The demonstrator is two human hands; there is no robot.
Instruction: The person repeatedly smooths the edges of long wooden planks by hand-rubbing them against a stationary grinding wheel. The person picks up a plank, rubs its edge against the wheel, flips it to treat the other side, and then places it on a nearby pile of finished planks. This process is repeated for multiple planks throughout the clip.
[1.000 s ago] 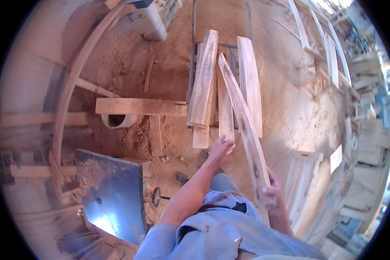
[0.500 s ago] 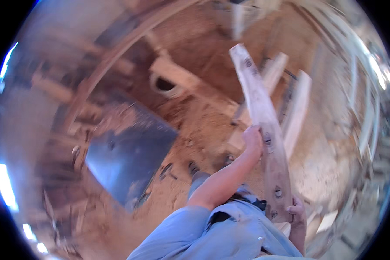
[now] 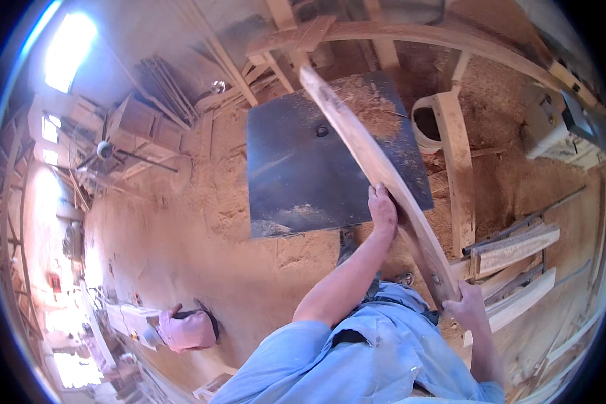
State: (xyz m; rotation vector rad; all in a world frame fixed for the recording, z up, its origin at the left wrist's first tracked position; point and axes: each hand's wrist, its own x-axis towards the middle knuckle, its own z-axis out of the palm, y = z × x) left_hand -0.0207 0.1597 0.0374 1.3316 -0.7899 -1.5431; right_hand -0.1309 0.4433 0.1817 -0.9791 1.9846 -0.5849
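Observation:
A long, slightly curved wooden plank [image 3: 363, 145] slants from my waist up and leftward, its far end over a dark metal table [image 3: 283, 182]. My left hand [image 3: 383, 207] is closed on the plank's left edge near its middle. At the near end, my right hand [image 3: 468, 306] grips the plank from the right side. Through the table top comes a small round dark spindle [image 3: 322, 131], just left of the plank. Whether the plank touches the table I cannot tell.
Sawdust covers part of the table and the floor. Right of the table stand a white bucket [image 3: 421, 138], a wooden beam [image 3: 456, 175] and a pale machine [image 3: 552, 128]. Cut planks [image 3: 518, 249] lie beside my right arm. Another person in pink [image 3: 187, 330] bends at the lower left.
I have turned left, so the metal table has shifted to the middle of the view, under the plank's far end. Both hands keep their hold on the plank.

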